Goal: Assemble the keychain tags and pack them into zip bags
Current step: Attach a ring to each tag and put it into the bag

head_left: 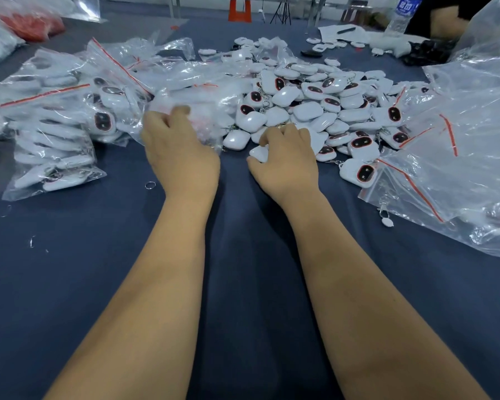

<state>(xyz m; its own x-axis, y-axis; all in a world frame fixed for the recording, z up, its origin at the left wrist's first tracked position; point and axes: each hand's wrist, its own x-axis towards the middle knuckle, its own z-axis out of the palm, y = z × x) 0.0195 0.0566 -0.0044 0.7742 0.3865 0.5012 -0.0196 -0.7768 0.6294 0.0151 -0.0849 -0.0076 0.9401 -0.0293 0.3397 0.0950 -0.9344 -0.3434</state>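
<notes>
A big heap of white keychain tags point(309, 105) with red-rimmed dark ovals lies on the blue cloth table point(98, 284). At the heap's near edge my right hand point(286, 160) curls its fingers round one white tag point(259, 153). My left hand point(176, 151) reaches into the clear zip bags point(197, 111) left of the heap, its fingers curled on the plastic; motion blur hides the exact grip. Filled zip bags point(58, 119) with red seal strips are stacked at the left.
More clear zip bags point(456, 157) spread at the right, beside a loose key clasp point(386, 215). A split ring point(150, 185) lies near my left wrist. Another person's arm point(442, 21) and a water bottle point(401, 15) are at the far right.
</notes>
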